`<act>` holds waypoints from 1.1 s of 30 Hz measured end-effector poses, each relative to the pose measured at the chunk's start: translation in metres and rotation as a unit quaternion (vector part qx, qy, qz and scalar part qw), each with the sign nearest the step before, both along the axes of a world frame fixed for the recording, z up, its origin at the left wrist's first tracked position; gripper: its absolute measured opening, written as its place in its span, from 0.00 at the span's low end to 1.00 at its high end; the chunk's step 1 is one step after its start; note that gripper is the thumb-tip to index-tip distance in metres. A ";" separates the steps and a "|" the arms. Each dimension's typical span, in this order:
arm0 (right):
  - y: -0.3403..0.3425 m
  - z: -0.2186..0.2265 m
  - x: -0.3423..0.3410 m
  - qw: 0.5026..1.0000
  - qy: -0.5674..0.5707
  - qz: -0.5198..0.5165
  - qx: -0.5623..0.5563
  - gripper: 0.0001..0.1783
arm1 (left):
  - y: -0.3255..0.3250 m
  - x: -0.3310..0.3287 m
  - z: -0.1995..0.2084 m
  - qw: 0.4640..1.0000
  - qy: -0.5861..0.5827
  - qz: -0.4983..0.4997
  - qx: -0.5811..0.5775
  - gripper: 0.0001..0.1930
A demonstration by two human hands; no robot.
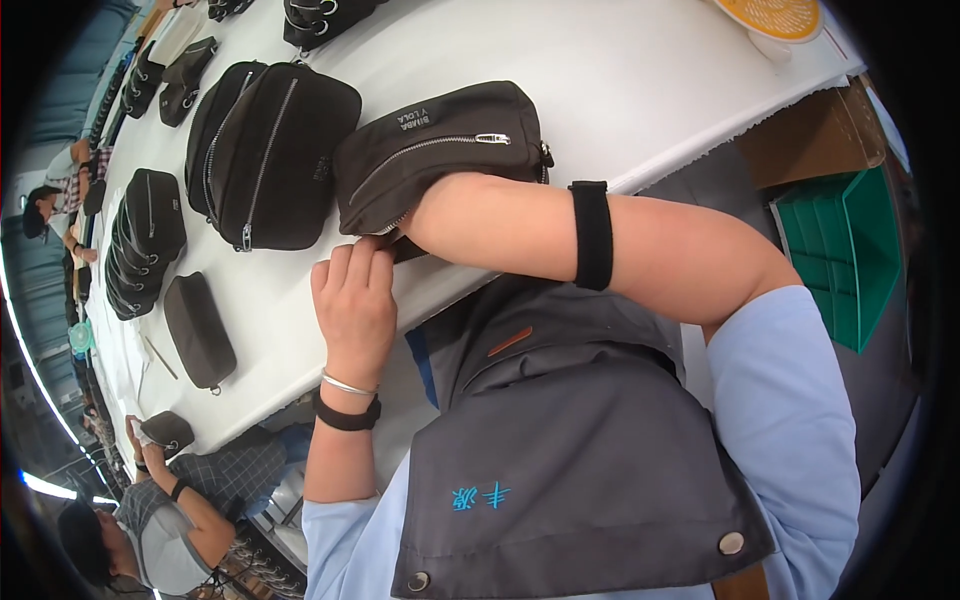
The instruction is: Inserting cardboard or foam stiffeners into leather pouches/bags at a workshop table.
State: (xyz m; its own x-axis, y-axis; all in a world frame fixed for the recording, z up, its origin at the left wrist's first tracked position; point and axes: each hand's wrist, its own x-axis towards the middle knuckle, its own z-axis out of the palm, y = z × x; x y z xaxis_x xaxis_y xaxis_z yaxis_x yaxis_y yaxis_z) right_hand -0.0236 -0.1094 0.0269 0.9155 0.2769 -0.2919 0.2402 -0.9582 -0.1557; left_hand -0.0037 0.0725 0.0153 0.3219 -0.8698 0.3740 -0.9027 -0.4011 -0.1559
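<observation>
A dark grey-brown zippered pouch bag (465, 115) lies on the white table in front of me, with a silver zip across its upper face. My right forearm (500, 225), wearing a black band, reaches into the bag's opening on the side near me, so the right hand and its fingers are hidden inside. My left hand (355, 297), with a bangle and a black wristband, is closed on the bag's lower left edge, fingers curled at the zip. Just left of it stands a larger black bag (275, 150) with two zips.
Several more dark pouches (148, 240) line the table's left side, with a single small pouch (200, 330) nearer. A yellow-and-white item (775, 18) sits at the far right. Green bins (835, 260) stand beside the table. A co-worker (175, 510) handles a pouch at lower left.
</observation>
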 end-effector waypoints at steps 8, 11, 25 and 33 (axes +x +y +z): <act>0.000 -0.002 -0.003 0.998 -0.052 -0.027 0.008 0.19 | 0.002 0.014 0.011 0.994 0.056 -0.062 0.064 0.06; 0.000 -0.001 0.000 0.999 -0.017 -0.035 -0.017 0.17 | 0.003 0.014 0.015 0.991 0.092 -0.062 0.075 0.07; -0.003 -0.071 -0.011 0.982 -0.115 -0.057 0.139 0.18 | 0.000 0.001 0.006 0.992 0.091 -0.036 0.079 0.07; -0.009 -0.054 -0.019 0.984 -0.046 -0.105 0.138 0.17 | -0.008 -0.016 -0.001 0.997 0.025 -0.049 0.049 0.05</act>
State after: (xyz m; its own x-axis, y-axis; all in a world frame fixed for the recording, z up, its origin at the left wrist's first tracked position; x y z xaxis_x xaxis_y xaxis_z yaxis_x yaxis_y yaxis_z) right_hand -0.0427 -0.1187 -0.0270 0.9802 0.1349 -0.1451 0.0659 -0.9127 -0.4032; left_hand -0.0199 0.0646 0.0139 0.2489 -0.9296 0.2719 -0.9448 -0.2948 -0.1432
